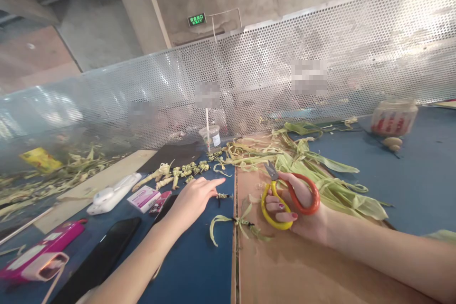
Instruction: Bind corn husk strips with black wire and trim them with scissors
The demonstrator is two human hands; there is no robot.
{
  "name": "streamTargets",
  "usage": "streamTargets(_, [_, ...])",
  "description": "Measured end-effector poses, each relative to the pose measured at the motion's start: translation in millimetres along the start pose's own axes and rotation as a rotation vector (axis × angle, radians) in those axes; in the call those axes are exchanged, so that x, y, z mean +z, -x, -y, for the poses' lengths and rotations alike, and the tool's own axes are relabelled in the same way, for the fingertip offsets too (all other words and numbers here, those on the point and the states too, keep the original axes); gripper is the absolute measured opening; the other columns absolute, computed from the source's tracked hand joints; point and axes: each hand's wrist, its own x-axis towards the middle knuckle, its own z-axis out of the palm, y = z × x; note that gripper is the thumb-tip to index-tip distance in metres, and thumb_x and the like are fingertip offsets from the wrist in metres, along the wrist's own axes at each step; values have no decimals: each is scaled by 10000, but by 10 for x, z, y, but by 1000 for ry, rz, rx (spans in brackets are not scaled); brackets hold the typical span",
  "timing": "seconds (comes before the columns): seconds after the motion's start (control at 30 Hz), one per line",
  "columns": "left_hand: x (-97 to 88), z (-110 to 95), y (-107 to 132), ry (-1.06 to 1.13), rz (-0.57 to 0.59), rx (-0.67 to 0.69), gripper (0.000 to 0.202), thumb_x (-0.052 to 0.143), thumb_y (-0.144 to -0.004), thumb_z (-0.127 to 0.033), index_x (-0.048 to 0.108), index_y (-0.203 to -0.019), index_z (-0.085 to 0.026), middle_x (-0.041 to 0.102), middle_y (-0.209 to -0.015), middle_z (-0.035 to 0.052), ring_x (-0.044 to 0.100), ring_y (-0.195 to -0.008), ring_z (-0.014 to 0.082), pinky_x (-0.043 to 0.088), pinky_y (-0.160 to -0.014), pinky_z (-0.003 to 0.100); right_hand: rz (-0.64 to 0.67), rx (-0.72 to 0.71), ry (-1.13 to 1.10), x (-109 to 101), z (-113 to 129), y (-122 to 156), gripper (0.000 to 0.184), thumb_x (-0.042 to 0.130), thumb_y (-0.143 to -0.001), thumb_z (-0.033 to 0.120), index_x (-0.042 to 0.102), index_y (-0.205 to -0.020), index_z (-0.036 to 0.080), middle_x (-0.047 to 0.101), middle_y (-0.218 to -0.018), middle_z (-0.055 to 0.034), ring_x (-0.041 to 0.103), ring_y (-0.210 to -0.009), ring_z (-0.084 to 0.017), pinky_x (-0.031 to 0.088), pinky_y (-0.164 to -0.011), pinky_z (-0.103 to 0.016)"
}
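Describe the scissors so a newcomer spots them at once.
Find the brown surface right of the central seam. Over it, the right hand holds the scissors. Red-orange on one side, yellow on the other, they stand out from the pale green leaves.

A lit green EXIT sign point(197, 20) shows above a perforated metal screen point(263, 66), before which stand a clear plastic cup point(210, 140) with a white straw point(207, 119) and a red-printed container point(394, 118), while a purple-and-white box point(143, 198) lies beside a small red packet point(160, 203).
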Motion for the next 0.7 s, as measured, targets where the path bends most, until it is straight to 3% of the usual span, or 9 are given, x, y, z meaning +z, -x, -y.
streamTargets(0.1, [-27,-5,9,80,-51,22,251,448,-877,-209,614,-1065,-228,664,-878,28,562,-830,159,432,-795,302,9,-5,-4,-2,0,1,312,497,-771,421,362,-670,158,313,-574,21,283,-449,-45,224,-308,-98])
streamTargets(0.27, [-47,2,10,194,144,159,257,448,-869,-147,660,-985,-235,667,-864,11,556,-845,146,441,-777,267,18,1,-19,-30,4,6,292,512,-767,402,371,-686,159,294,-577,30,274,-452,-49,227,-306,-104])
streamTargets(0.37, [-49,23,20,167,190,188,270,438,-867,-131,671,-970,-223,668,-886,23,560,-858,150,440,-786,269,32,5,-31,-47,7,6,277,520,-771,389,385,-707,156,299,-580,31,285,-463,-53,234,-314,-105])
streamTargets(0.53, [-53,2,38,67,188,225,240,431,-877,-161,666,-907,-204,662,-886,25,565,-849,150,430,-785,262,49,11,-30,-60,6,-5,287,511,-780,403,382,-701,159,317,-561,32,293,-451,-50,220,-317,-100])
streamTargets(0.7, [-93,-188,-36,-207,170,222,194,430,-858,-149,605,-775,-162,608,-756,46,550,-746,177,421,-698,287,72,31,-47,-56,3,10,276,515,-772,399,377,-706,170,339,-562,23,300,-452,-54,216,-318,-97])
